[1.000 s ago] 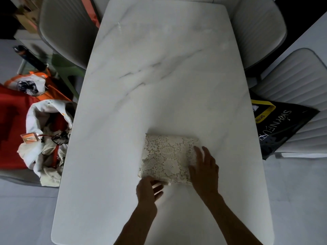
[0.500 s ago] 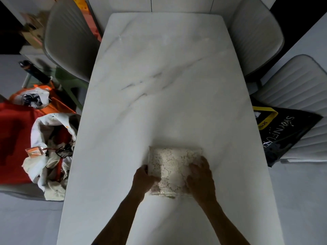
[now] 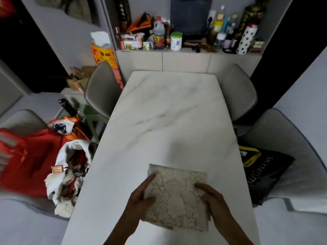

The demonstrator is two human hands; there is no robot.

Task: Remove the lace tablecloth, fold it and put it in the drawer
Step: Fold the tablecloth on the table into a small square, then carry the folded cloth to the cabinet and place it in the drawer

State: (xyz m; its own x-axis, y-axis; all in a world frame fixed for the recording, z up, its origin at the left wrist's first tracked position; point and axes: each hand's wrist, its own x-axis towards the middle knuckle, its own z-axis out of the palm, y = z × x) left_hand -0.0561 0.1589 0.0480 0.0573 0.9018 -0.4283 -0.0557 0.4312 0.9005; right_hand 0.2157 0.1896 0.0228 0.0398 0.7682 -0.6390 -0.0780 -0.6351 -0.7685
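Observation:
The cream lace tablecloth [image 3: 177, 195], folded into a flat rectangle, is held over the near end of the white marble table [image 3: 168, 121]. My left hand [image 3: 141, 197] grips its left edge, thumb on top and a finger stretched along the side. Gripping the right edge is my right hand [image 3: 212, 200]. No drawer can be picked out; a beige cabinet [image 3: 185, 61] with plain fronts stands beyond the table's far end.
Grey chairs [image 3: 100, 92] [image 3: 242, 92] flank the table, with a larger one [image 3: 290, 149] at right carrying a black bag [image 3: 261, 167]. At left lie red cloth [image 3: 26, 161] and a white bag of clutter [image 3: 70, 170]. Bottles crowd the cabinet top [image 3: 177, 39].
Both hands closed on the folded tablecloth's sides and raised it off the table. My view tilted up, bringing the cabinet and its bottles into sight.

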